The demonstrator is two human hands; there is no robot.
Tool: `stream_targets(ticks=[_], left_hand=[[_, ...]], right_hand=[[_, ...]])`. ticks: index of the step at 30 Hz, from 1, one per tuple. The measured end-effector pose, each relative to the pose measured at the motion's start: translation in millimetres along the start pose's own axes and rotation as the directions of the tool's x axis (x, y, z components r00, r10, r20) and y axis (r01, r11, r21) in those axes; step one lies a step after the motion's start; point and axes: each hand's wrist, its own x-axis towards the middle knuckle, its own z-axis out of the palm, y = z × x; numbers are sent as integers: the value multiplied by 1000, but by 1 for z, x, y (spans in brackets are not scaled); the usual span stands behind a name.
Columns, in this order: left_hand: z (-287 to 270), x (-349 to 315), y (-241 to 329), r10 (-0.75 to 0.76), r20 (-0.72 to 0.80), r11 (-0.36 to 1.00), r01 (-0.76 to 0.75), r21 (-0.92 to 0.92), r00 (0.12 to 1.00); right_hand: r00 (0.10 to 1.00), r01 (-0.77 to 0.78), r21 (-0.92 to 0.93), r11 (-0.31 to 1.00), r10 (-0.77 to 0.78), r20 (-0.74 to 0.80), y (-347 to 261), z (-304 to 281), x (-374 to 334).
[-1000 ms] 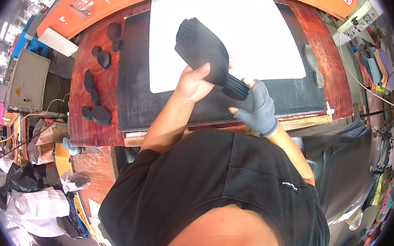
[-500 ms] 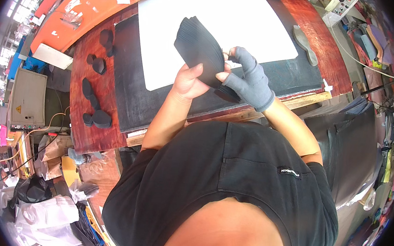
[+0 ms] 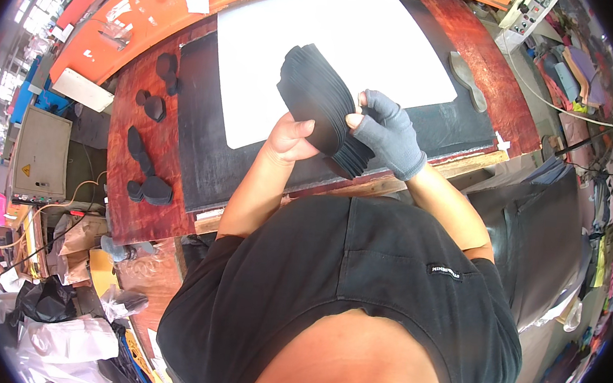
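A person in a black shirt, seen from above, stands at a reddish-brown table and holds up a stack of thin black sole-shaped pieces in front of the body. The stack is tilted, its upper end leaning to the left, and its layers are spread like a fan along the upper and right edges. The bare left hand grips the lower left side of the stack, thumb lying across the front face and the other fingers hidden behind it. The right hand, in a grey glove that leaves the fingertips bare, is at the stack's right edge; its thumb and forefinger are bent with their tips close together, but whether they pinch a layer cannot be told. Beyond the stack, a white sheet lies on a black mat that covers the middle of the table. Along the table's left side sit several small dark shapes, some touching one another. A grey sole-shaped piece lies near the mat's right edge. An orange beam crosses the far side, a grey metal box stands to the left, and white plastic bags are heaped at lower left.
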Motion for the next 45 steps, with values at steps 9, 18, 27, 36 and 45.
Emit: stream_targets(ticks=[9,18,27,36,45], left_hand=[[-2,-3,2,-6,7,1000,6,8,1000],[-12,-3,3,-1,80,999,-3,50,997],[-20,-5,-2,-13,63,1000,14,-5,998],[-24,-5,-8,-14,76,1000,14,-3,997],[-25,0,-12,-25,139,999,30,-32,990]], right_hand=[[999,-33,122,992,27,47,1,2,1],[998,-32,143,989,25,49,0,7,-2],[997,-28,118,993,20,72,2,6,-4],[996,-24,122,992,13,91,-2,5,-7],[998,-48,132,990,43,45,3,6,-8]])
